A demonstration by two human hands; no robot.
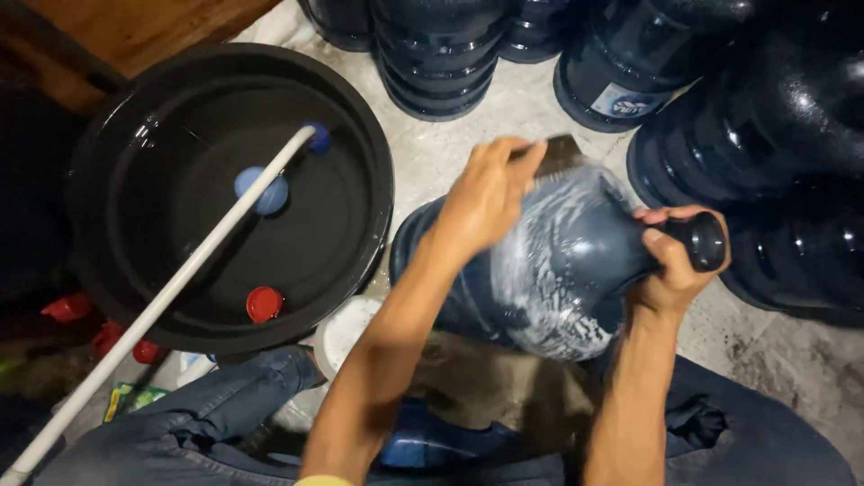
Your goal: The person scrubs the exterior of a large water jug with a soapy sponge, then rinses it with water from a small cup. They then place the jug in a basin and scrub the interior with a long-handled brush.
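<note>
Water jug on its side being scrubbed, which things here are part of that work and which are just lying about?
In use:
soapy water jug
left hand with a scrubbing pad
right hand gripping the jug's neck

Lying about:
black basin of water
white pipe
red cap and blue cap floating
other jugs standing behind

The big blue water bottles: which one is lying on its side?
The soapy bottle held in both hands; the right hand grips its neck. The other bottles stand upright behind it.
</note>
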